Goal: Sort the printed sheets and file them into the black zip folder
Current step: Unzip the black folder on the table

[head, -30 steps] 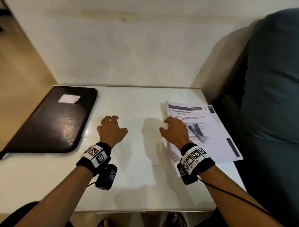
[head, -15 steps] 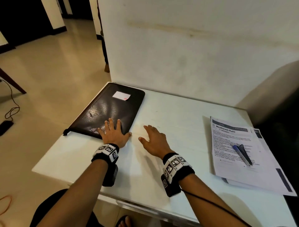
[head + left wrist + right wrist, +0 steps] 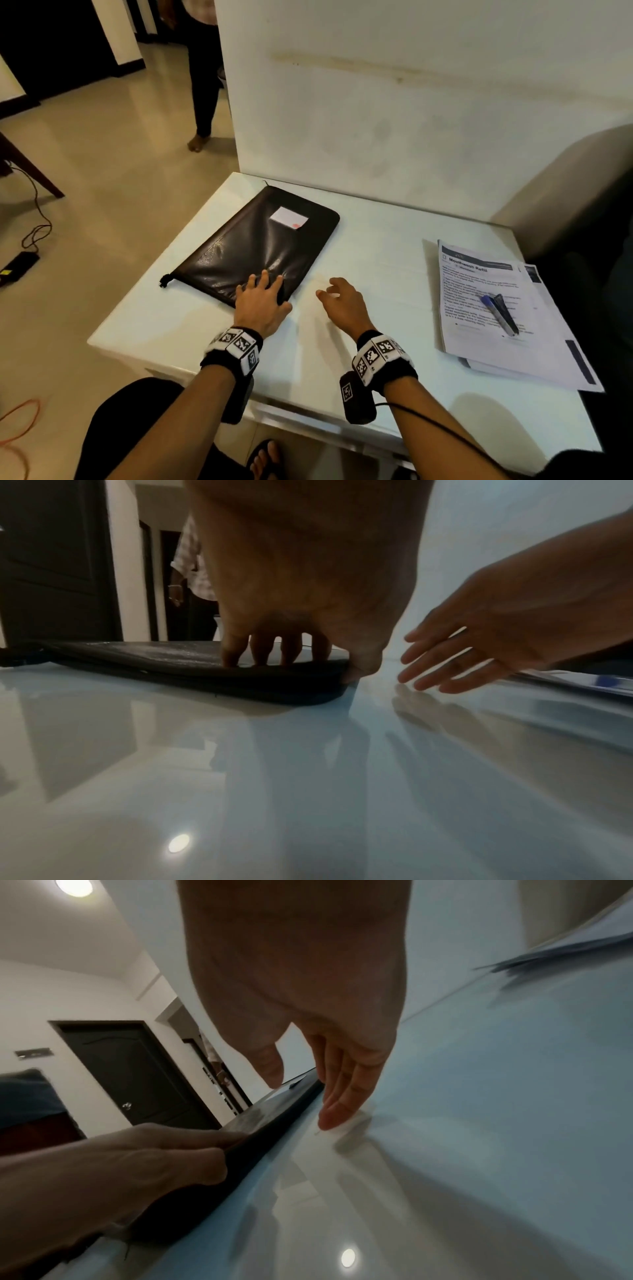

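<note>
Folder point(image 3: 260, 246), black and zipped, lies flat on the white table point(image 3: 376, 387) toward the left edge, running from near the far left corner back toward the person, a small white label point(image 3: 288, 217) near its far end and a zip pull point(image 3: 165, 281) at its near left corner. The left hand point(image 3: 262, 308) sits on the folder's near right corner: in the left wrist view 4 fingers point(image 3: 260, 649) press down on top of the cover while the thumb hooks the edge below, so this grip is clamped on the folder, and that corner stands slightly off the table. The right hand point(image 3: 344, 306) hovers just beside that same corner, over bare table, its grip apart, fingers loosely spread and holding nothing; in the right wrist view its fingertips point(image 3: 330, 1115) come close to the tabletop next to the folder's long edge, though contact cannot be told. Printed sheets point(image 3: 496, 315) lie in a loose stack by the right edge of the table, well apart from the folder, the top one headed "Mouthwash Refill". 2 pens point(image 3: 500, 313) rest side by side on that top sheet. Beyond the far left of the table, a second person's leg point(image 3: 202, 85) stands on the floor.
</note>
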